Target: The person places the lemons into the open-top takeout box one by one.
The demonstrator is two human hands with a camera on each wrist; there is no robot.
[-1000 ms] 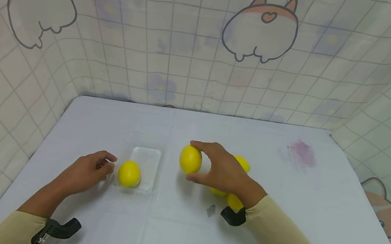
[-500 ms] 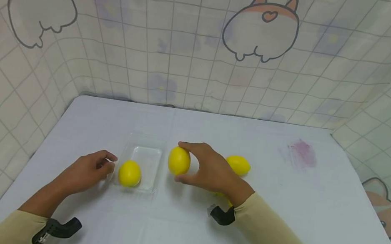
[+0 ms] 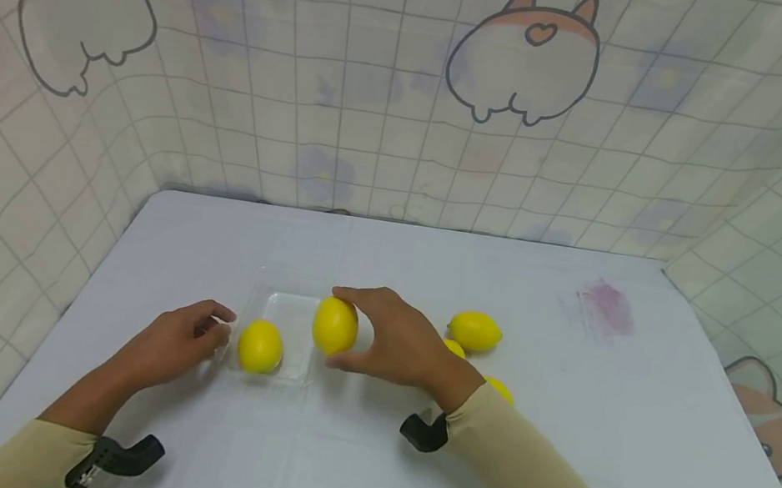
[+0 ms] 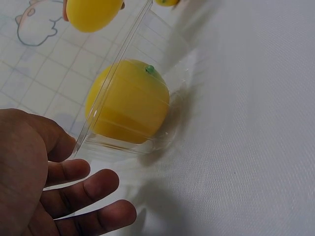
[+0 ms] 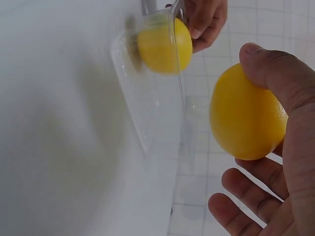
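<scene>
My right hand [image 3: 395, 342] pinches a yellow lemon [image 3: 336, 326] between thumb and fingers, above the right edge of a clear plastic container [image 3: 299, 348]. In the right wrist view this lemon [image 5: 246, 115] sits between the thumb and a finger, the other fingers spread beside it. Another lemon [image 3: 260, 347] lies in the container's left front part; a green stem end shows on this lemon [image 4: 130, 101] in the left wrist view. At the container's left side my left hand [image 3: 183, 339] pinches the rim's corner between thumb and index finger, other fingers loose.
Right of the container, a whole lemon [image 3: 475, 331] lies on the white table [image 3: 356, 475]. Two more, a lemon [image 3: 455, 347] and a lemon [image 3: 500, 388], are partly hidden by the right arm. A patterned curtain [image 3: 411, 112] surrounds the table's back and sides.
My right hand has carried its lemon leftward, from the open table to the container's right edge. The lemons on the right have become more visible. My left hand has stayed in place.
</scene>
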